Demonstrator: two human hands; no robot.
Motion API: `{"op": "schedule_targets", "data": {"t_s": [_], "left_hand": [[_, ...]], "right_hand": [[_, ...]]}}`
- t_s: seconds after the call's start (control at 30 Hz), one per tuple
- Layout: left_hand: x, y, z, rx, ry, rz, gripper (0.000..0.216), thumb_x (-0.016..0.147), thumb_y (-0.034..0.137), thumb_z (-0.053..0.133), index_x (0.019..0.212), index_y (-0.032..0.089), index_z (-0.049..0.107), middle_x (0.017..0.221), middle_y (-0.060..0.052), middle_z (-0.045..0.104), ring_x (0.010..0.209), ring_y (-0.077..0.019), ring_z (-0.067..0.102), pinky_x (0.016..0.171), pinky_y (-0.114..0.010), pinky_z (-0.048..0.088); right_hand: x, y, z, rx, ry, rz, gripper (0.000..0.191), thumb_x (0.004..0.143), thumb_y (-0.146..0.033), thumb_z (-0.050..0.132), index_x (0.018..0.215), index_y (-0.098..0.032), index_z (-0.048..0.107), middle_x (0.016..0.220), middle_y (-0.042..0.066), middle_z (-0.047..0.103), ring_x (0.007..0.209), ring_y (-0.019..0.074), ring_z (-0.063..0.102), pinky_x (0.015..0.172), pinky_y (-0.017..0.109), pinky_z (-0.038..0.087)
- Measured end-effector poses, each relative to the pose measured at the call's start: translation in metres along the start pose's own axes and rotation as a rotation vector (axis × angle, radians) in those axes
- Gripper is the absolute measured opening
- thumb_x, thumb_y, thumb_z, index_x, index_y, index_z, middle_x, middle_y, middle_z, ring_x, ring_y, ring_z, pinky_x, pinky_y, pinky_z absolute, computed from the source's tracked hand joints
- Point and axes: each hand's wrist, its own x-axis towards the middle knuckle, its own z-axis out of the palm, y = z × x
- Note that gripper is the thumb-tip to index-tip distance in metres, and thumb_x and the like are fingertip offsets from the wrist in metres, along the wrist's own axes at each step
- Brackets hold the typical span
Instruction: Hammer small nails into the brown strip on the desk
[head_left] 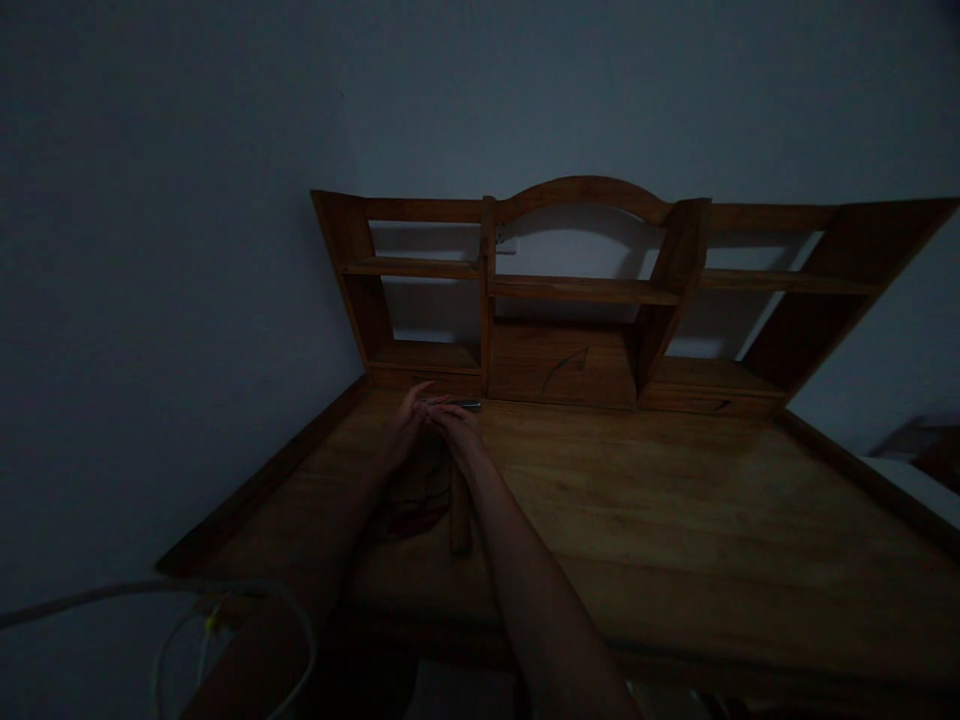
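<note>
My left hand [403,432] and my right hand [459,428] meet near the back left of a wooden desk. Their fingers are bent together at the fingertips, closed around something hidden between them. Just past my right fingers, the shiny end of a metal piece [471,405] sticks out to the right. Below my hands, a thick wooden bar [459,515] lies lengthwise on the desk, its upper end hidden by my right hand. Whether bar and metal piece are joined, I cannot tell. Between my forearms lies a dark reddish item [416,520], too dim to name.
A wooden shelf unit [585,290] with small drawers stands along the desk's back edge. The desktop [675,520] stretches right. A raised wooden side edge [277,465] runs along the left wall. A pale cable [150,588] loops across the lower left. The room is dark.
</note>
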Motion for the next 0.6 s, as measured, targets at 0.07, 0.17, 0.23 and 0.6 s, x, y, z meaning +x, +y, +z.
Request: {"op": "schedule_targets", "data": {"t_s": [0.07, 0.17, 0.23, 0.6], "left_hand": [[0.001, 0.002, 0.001, -0.013, -0.012, -0.011, 0.072, 0.079, 0.063, 0.055, 0.134, 0.018, 0.043, 0.123, -0.016, 0.062, 0.111, -0.0288, 0.060, 0.096, -0.042, 0.044], [0.000, 0.006, 0.000, -0.006, -0.025, -0.022, 0.070, 0.078, 0.061, 0.057, 0.134, 0.019, 0.046, 0.124, -0.015, 0.062, 0.113, -0.0293, 0.059, 0.097, -0.041, 0.043], [-0.001, 0.008, 0.000, 0.000, -0.034, -0.024, 0.071, 0.079, 0.060, 0.057, 0.136, 0.020, 0.044, 0.124, -0.014, 0.062, 0.113, -0.0292, 0.059, 0.098, -0.042, 0.043], [-0.003, 0.009, -0.001, 0.045, -0.010, 0.045, 0.065, 0.084, 0.056, 0.053, 0.134, 0.017, 0.047, 0.120, -0.014, 0.064, 0.111, -0.0250, 0.059, 0.099, -0.040, 0.042]], "right_hand": [[0.000, 0.000, 0.000, 0.003, 0.008, 0.001, 0.018, 0.051, -0.020, 0.082, 0.062, -0.016, 0.069, 0.067, 0.002, 0.071, 0.064, 0.0144, 0.065, 0.075, 0.031, 0.055], [0.001, 0.000, 0.000, -0.002, 0.028, 0.007, 0.018, 0.052, -0.022, 0.082, 0.061, -0.016, 0.068, 0.066, 0.001, 0.070, 0.063, 0.0144, 0.065, 0.073, 0.031, 0.055], [0.001, -0.001, 0.000, -0.008, 0.036, 0.014, 0.018, 0.052, -0.022, 0.082, 0.060, -0.016, 0.067, 0.064, 0.001, 0.069, 0.062, 0.0140, 0.065, 0.072, 0.031, 0.055], [-0.007, -0.009, 0.004, 0.021, -0.005, 0.010, 0.010, 0.055, -0.017, 0.077, 0.060, -0.018, 0.068, 0.069, 0.000, 0.070, 0.067, 0.0136, 0.065, 0.076, 0.028, 0.054]]}}
